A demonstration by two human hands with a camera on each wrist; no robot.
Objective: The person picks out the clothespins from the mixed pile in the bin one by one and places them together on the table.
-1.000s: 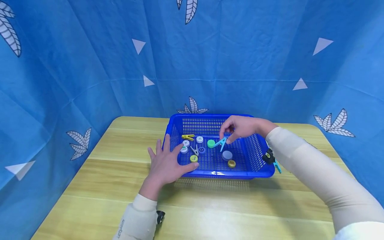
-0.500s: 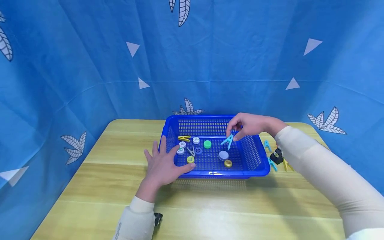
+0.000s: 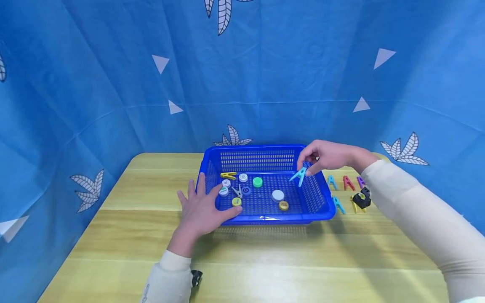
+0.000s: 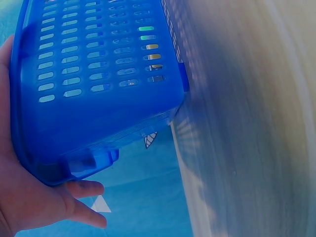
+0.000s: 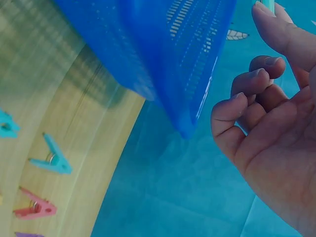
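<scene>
My right hand (image 3: 331, 155) pinches a light-blue clothespin (image 3: 300, 176) between thumb and fingertips, above the right end of the blue basket (image 3: 265, 218). In the right wrist view only a tip of that clothespin (image 5: 268, 5) shows, at the top edge. My left hand (image 3: 201, 212) rests with spread fingers on the basket's front left corner. Near its fingers, inside the basket, lie a yellow clothespin (image 3: 228, 176), a white clothespin (image 3: 237, 192) and several bottle caps, among them a yellow cap (image 3: 236, 202). A green cap (image 3: 257, 182), a white lid (image 3: 278, 195) and a gold cap (image 3: 283, 205) lie farther right.
Right of the basket, on the wooden table (image 3: 265, 261), lie two light-blue clothespins, a red clothespin (image 3: 348, 183), a purple clothespin (image 3: 361, 182) and a yellow one partly behind the right wrist camera (image 3: 362, 198). A blue curtain (image 3: 242, 75) hangs behind the table.
My right hand has carried the light-blue clothespin up and rightward, away from the green cap toward the basket's right wall. The head view has turned right, showing more clothespins. My left hand stays on the basket.
</scene>
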